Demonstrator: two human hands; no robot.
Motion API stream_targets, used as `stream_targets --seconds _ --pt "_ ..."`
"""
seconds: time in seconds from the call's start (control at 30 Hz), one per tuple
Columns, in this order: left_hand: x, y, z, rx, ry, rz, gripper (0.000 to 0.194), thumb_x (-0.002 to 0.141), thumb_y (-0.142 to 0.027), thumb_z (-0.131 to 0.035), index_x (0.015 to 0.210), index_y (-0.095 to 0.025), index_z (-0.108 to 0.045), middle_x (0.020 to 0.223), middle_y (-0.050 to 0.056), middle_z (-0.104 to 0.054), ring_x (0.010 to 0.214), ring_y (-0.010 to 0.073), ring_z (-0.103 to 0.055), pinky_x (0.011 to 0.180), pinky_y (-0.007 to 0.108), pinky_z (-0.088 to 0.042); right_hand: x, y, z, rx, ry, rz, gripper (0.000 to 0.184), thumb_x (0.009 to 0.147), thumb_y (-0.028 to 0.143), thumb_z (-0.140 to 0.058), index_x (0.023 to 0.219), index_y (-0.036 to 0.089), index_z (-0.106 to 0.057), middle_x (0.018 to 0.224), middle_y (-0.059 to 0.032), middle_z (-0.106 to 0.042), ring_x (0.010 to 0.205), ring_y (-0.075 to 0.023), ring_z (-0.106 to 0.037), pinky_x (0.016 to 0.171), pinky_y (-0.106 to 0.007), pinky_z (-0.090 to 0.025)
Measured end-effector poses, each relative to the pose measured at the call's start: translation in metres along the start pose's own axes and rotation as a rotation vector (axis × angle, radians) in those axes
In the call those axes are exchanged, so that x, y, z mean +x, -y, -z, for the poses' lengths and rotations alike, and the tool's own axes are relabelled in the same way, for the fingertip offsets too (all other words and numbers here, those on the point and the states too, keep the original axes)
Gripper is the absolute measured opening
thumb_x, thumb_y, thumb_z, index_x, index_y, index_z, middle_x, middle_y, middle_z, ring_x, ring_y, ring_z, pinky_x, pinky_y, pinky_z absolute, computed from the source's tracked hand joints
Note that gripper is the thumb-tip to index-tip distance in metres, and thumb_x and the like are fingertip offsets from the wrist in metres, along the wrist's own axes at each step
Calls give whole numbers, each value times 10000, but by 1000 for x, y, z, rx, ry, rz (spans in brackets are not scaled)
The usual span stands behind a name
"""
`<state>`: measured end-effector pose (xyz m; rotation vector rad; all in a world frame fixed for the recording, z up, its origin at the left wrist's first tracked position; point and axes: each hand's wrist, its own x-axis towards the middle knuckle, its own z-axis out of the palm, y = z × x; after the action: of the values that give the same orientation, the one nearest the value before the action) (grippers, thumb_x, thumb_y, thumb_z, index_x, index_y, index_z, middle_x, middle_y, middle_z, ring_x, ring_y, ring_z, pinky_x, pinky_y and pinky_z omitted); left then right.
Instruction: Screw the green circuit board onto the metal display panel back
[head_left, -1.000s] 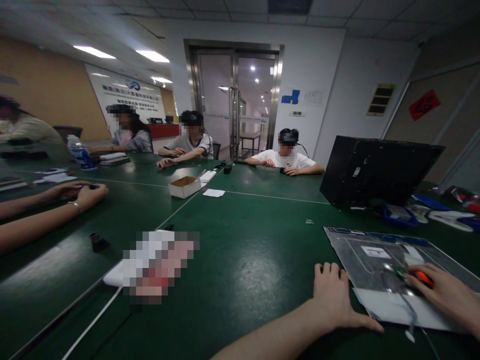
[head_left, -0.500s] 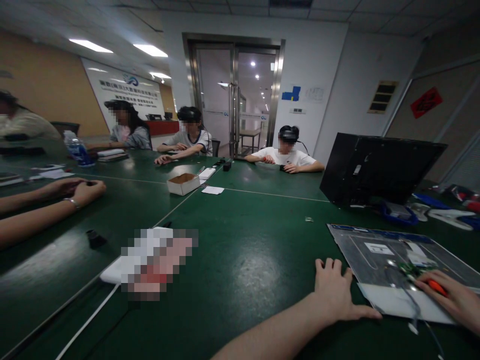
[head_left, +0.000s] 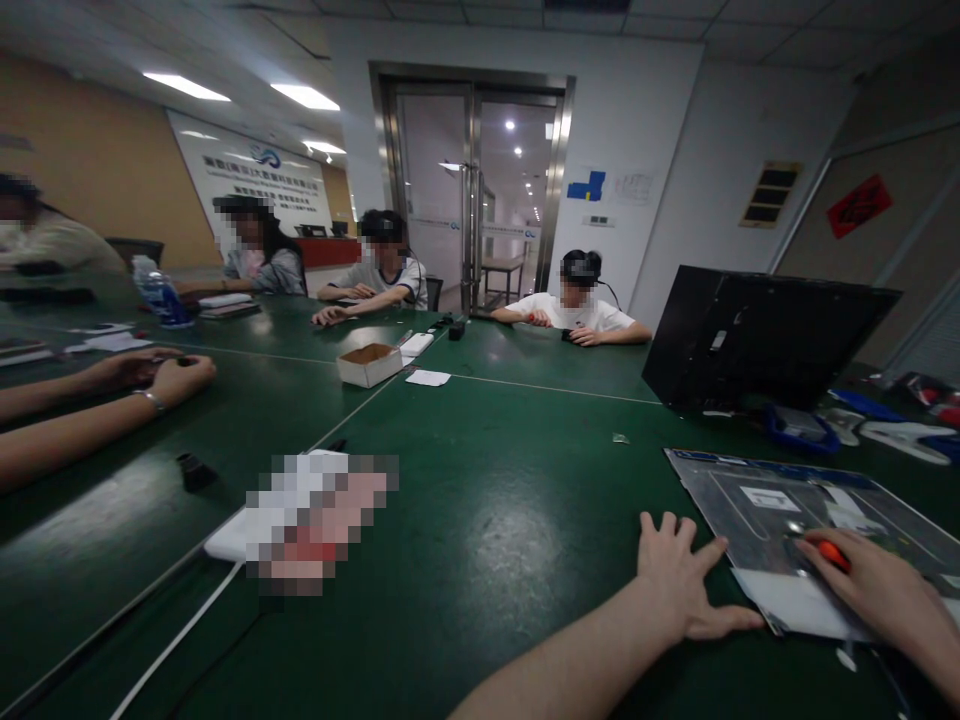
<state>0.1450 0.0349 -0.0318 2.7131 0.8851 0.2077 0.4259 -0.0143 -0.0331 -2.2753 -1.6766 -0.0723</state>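
Note:
A flat grey metal-backed panel, apparently a display panel, lies on the table at the right, with a white label and a white strip along its near edge. My left hand is spread flat on the green table, its thumb reaching the panel's near left corner. Over the panel, my right hand is closed around an orange-handled tool; the tool's tip is hidden. A cable runs out below the right hand. Most of the green circuit board is covered by that hand.
Behind the panel stands a black monitor-like housing, with a blue tray beside it. A pixelated white device with a white cable lies left. A small open box sits farther back. Co-workers' arms rest at left; others sit across.
My right hand has moved left over the panel with the orange-handled tool, covering the circuit board and wires. The fingers of my left hand have spread slightly wider.

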Motion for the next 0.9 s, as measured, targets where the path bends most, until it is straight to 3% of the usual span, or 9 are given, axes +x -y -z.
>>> stream_targets --seconds 0.13,0.2,0.3,0.43,0.57,0.67,0.8,0.9 --pt "-1 -2 0 -1 -17 12 850 811 -725 -404 1459 -177 -360 1413 167 -409 1253 387 -340 1029 573 -229 -8 54 -2 -25 102 87 529 795 614 -383 887 208 -710 955 -135 -731 850 -317 -688 754 -430 -532" --pt "-1 -5 -1 10 -60 43 872 819 -697 -411 1441 -86 -367 1382 200 -434 1217 382 -368 1029 559 -246 -13 74 -5 -45 183 55 533 823 634 -367 821 221 -704 842 -131 -738 775 -318 -693 688 -425 -528" --pt "0 -9 -4 45 -100 75 825 848 -614 -424 1410 -13 -375 1321 229 -480 1140 375 -418 1002 553 -283 -22 93 -11 -86 262 6 516 822 647 -395 700 219 -656 708 -138 -713 672 -325 -688 618 -431 -515" --pt "-7 -11 -2 79 -107 58 674 891 -477 -416 1367 0 -419 1269 231 -514 1106 356 -448 988 533 -313 -26 102 -16 -95 248 -14 458 820 592 -430 634 217 -615 677 -147 -698 636 -314 -687 581 -420 -514" --pt "-28 -8 10 76 -92 33 585 906 -412 -414 1324 -5 -464 1245 235 -527 1117 344 -461 982 511 -342 -15 83 -18 -134 229 -51 494 842 568 -358 579 222 -593 675 -159 -693 617 -315 -683 579 -442 -516" --pt "-48 -2 18 49 -86 0 536 921 -411 -407 1314 -55 -486 1252 212 -532 1124 343 -474 980 524 -350 0 47 -17 -64 301 -169 496 789 623 -399 573 231 -611 704 -156 -703 658 -335 -692 623 -474 -525" --pt "-70 8 24 34 -43 -34 516 930 -435 -401 1275 -68 -514 1241 205 -537 1124 334 -482 981 518 -356 16 -3 -9 -39 322 -252 446 761 565 -444 492 247 -603 653 -142 -698 665 -320 -701 674 -464 -530" --pt "-83 16 24 29 -30 -64 526 931 -476 -409 1234 -65 -535 1207 202 -549 1111 334 -486 965 503 -368 30 -30 0 -63 269 -321 418 730 520 -493 407 266 -565 657 -190 -695 661 -347 -699 641 -478 -502"
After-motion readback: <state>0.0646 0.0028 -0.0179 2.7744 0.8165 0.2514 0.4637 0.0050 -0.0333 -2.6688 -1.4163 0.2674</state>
